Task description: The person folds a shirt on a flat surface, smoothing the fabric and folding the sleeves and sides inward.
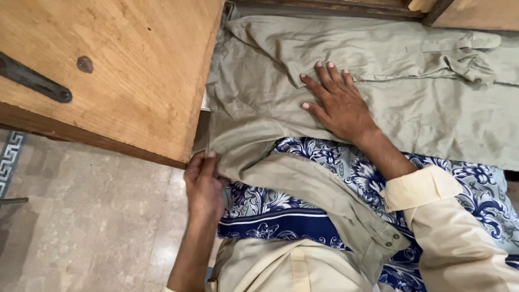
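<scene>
The olive shirt (303,81) lies spread over a blue floral cloth (303,211), reaching up toward the wall. The right hand (338,103) rests flat on its middle, fingers spread, pressing it down. The left hand (203,181) pinches the shirt's near left edge, just beside the wooden board (108,70) above the stone floor (81,216).

shirt (378,81): plain olive-green | cloth (303,208) at 6 o'clock: white, navy floral print, navy band | sleeve (459,238): cream | board (124,70) at 10 o'clock: tan wood | floor (86,216): beige marble
</scene>
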